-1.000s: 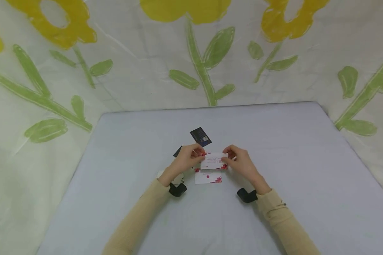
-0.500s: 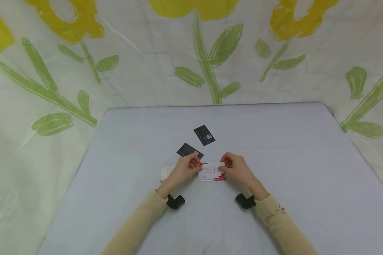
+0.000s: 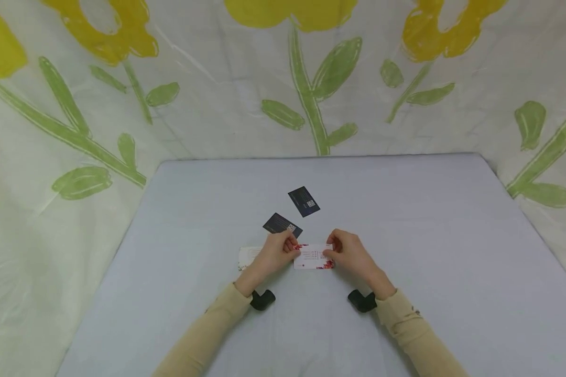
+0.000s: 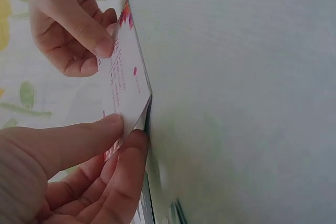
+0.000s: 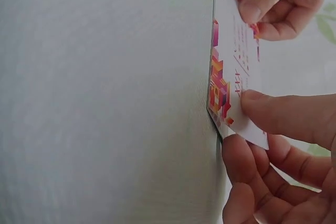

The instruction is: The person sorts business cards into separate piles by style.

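Note:
Between the thumb and fingers of both hands is a white business card point(image 3: 311, 256) with pink print and red floral corners. My left hand point(image 3: 274, 255) pinches its left end, and my right hand point(image 3: 354, 255) pinches the right end. In the left wrist view the card point(image 4: 128, 72) is tilted, with the left thumb on its printed face and fingers beneath. The right wrist view shows the card point(image 5: 231, 51) low over the table, the right thumb pressing its face. Whatever lies directly under the card is hidden.
Two dark cards lie beyond the hands: an upper dark card point(image 3: 304, 201) and a lower dark card point(image 3: 282, 224), partly behind the left fingers. Another white card point(image 3: 248, 256) lies left of the left hand, partly covered by it. All rest on a pale table point(image 3: 405, 209).
Both hands have brought the held card down toward me, so it now covers a similar white floral card seen below it earlier. The head view has shifted slightly.

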`<control>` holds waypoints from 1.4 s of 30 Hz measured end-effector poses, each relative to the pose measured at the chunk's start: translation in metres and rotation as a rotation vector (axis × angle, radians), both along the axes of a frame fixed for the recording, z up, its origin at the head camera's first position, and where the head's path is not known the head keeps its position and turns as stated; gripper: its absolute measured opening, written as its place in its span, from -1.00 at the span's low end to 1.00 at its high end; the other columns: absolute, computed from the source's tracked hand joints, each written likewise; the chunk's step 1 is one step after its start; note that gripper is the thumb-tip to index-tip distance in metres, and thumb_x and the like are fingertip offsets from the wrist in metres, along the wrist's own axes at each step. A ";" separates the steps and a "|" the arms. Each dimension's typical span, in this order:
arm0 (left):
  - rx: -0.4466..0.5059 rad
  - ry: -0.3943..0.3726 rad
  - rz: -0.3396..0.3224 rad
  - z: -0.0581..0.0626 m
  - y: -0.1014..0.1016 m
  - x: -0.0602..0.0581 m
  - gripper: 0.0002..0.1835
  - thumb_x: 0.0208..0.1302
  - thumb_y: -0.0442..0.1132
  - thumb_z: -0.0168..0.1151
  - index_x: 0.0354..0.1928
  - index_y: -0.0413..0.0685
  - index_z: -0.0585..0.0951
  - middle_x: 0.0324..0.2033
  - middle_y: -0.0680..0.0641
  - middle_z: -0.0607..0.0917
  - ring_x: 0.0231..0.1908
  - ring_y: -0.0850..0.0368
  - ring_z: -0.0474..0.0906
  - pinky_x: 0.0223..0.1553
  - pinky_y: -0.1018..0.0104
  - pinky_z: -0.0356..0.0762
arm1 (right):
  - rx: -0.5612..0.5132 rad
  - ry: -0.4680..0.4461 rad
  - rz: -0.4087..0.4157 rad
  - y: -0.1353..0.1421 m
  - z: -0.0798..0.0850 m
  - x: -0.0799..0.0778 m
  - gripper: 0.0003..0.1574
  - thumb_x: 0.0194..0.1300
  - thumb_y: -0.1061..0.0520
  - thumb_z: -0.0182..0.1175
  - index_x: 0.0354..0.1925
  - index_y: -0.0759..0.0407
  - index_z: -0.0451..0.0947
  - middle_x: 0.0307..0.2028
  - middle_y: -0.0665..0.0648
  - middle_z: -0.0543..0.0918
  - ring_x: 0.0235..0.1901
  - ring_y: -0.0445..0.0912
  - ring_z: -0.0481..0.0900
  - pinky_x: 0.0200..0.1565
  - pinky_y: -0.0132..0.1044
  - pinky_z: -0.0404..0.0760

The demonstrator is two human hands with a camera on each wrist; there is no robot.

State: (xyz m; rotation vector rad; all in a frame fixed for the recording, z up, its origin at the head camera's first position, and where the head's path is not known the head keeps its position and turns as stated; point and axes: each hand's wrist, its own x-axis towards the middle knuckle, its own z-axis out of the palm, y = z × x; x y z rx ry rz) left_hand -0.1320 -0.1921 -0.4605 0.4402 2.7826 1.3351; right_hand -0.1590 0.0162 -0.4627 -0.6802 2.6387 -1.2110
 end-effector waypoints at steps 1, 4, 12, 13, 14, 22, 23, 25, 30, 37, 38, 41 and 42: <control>-0.013 0.002 0.001 0.000 0.001 0.000 -0.85 -0.04 -0.45 0.28 -0.42 -0.28 0.49 -0.59 -0.03 0.49 -0.56 0.22 0.37 -0.53 0.47 0.38 | 0.009 0.005 -0.001 0.000 0.000 0.000 -0.77 -0.01 0.24 0.29 -0.39 0.25 0.42 -0.57 0.04 0.39 -0.53 -0.14 0.32 -0.50 -0.36 0.34; -0.059 0.017 0.007 -0.001 0.004 -0.001 -0.86 -0.03 -0.44 0.27 -0.42 -0.27 0.49 -0.59 -0.02 0.48 -0.56 0.22 0.36 -0.53 0.48 0.37 | 0.028 0.020 0.000 0.000 -0.001 0.000 -0.77 -0.01 0.24 0.29 -0.41 0.25 0.41 -0.57 0.05 0.38 -0.53 -0.14 0.31 -0.50 -0.34 0.33; -0.178 0.053 0.006 0.001 0.010 -0.001 -0.90 0.01 -0.43 0.22 -0.42 -0.23 0.49 -0.59 0.01 0.44 -0.55 0.24 0.31 -0.55 0.48 0.30 | 0.094 0.033 -0.003 -0.001 -0.003 0.001 -0.77 -0.01 0.25 0.28 -0.41 0.27 0.40 -0.56 0.08 0.38 -0.52 -0.12 0.29 -0.48 -0.33 0.31; -0.191 0.049 0.012 0.001 0.010 0.000 -0.90 0.02 -0.42 0.22 -0.42 -0.22 0.48 -0.59 0.02 0.43 -0.54 0.24 0.31 -0.54 0.48 0.30 | 0.102 0.035 -0.002 -0.002 -0.003 0.001 -0.77 -0.01 0.25 0.29 -0.41 0.27 0.41 -0.56 0.07 0.37 -0.52 -0.12 0.29 -0.48 -0.33 0.30; -0.202 0.045 0.015 0.001 0.011 0.000 -0.90 0.02 -0.41 0.22 -0.42 -0.21 0.48 -0.59 0.03 0.42 -0.54 0.23 0.30 -0.54 0.47 0.29 | 0.109 0.035 -0.003 -0.002 -0.003 0.001 -0.77 -0.01 0.24 0.29 -0.41 0.27 0.41 -0.56 0.07 0.37 -0.52 -0.12 0.29 -0.48 -0.33 0.31; -0.257 0.028 0.027 0.004 0.012 0.001 -0.93 0.05 -0.39 0.20 -0.40 -0.20 0.51 -0.57 0.04 0.41 -0.52 0.21 0.30 -0.51 0.43 0.29 | 0.127 0.036 -0.009 -0.004 0.001 0.002 -0.79 -0.01 0.23 0.29 -0.42 0.26 0.43 -0.54 0.07 0.34 -0.50 -0.11 0.28 -0.46 -0.31 0.29; -0.268 0.031 0.030 0.004 0.012 0.002 -0.94 0.05 -0.38 0.20 -0.41 -0.20 0.52 -0.57 0.04 0.41 -0.52 0.20 0.29 -0.50 0.43 0.28 | 0.127 0.032 -0.011 -0.004 0.002 0.002 -0.79 0.00 0.23 0.28 -0.42 0.27 0.43 -0.54 0.07 0.33 -0.49 -0.11 0.28 -0.46 -0.31 0.29; -0.281 0.034 0.038 0.004 0.013 0.003 -0.95 0.04 -0.38 0.21 -0.42 -0.21 0.55 -0.57 0.03 0.41 -0.52 0.19 0.29 -0.50 0.42 0.28 | 0.132 0.031 -0.013 -0.004 0.001 0.004 -0.80 0.00 0.22 0.28 -0.42 0.26 0.44 -0.53 0.07 0.32 -0.49 -0.10 0.27 -0.45 -0.31 0.28; -0.283 0.017 0.052 -0.002 0.016 0.006 -0.94 0.02 -0.37 0.23 -0.43 -0.23 0.58 -0.57 0.02 0.41 -0.51 0.19 0.28 -0.51 0.44 0.27 | 0.140 0.045 -0.009 -0.003 -0.006 0.006 -0.80 -0.02 0.23 0.29 -0.43 0.24 0.45 -0.54 0.05 0.30 -0.49 -0.11 0.25 -0.46 -0.31 0.26; -0.233 0.049 0.031 -0.008 0.012 0.006 -0.90 0.05 -0.34 0.22 -0.38 -0.24 0.57 -0.55 0.02 0.44 -0.51 0.22 0.30 -0.51 0.47 0.30 | 0.136 0.073 -0.009 0.000 -0.015 0.006 -0.86 0.00 0.23 0.26 -0.43 0.22 0.48 -0.53 0.01 0.32 -0.50 -0.15 0.27 -0.47 -0.34 0.30; -0.227 0.060 0.025 -0.007 0.009 0.005 -0.89 0.07 -0.34 0.21 -0.36 -0.25 0.57 -0.55 0.02 0.45 -0.51 0.23 0.31 -0.50 0.47 0.31 | 0.142 0.085 -0.014 0.001 -0.014 0.005 -0.87 0.01 0.23 0.25 -0.42 0.21 0.48 -0.52 0.01 0.34 -0.49 -0.15 0.28 -0.46 -0.34 0.32; -0.208 0.075 0.030 -0.001 -0.005 -0.003 -0.86 0.11 -0.35 0.18 -0.29 -0.26 0.57 -0.52 0.03 0.47 -0.50 0.23 0.34 -0.47 0.45 0.36 | 0.154 0.116 -0.038 0.002 -0.010 0.000 -0.88 0.04 0.21 0.23 -0.39 0.20 0.50 -0.49 0.02 0.39 -0.48 -0.15 0.33 -0.44 -0.32 0.37; -0.214 0.082 0.034 0.002 -0.012 -0.007 -0.86 0.11 -0.35 0.17 -0.28 -0.27 0.56 -0.51 0.03 0.48 -0.49 0.24 0.36 -0.46 0.44 0.37 | 0.162 0.127 -0.046 0.002 -0.007 -0.003 -0.88 0.06 0.20 0.22 -0.37 0.20 0.50 -0.47 0.02 0.40 -0.47 -0.15 0.34 -0.42 -0.32 0.38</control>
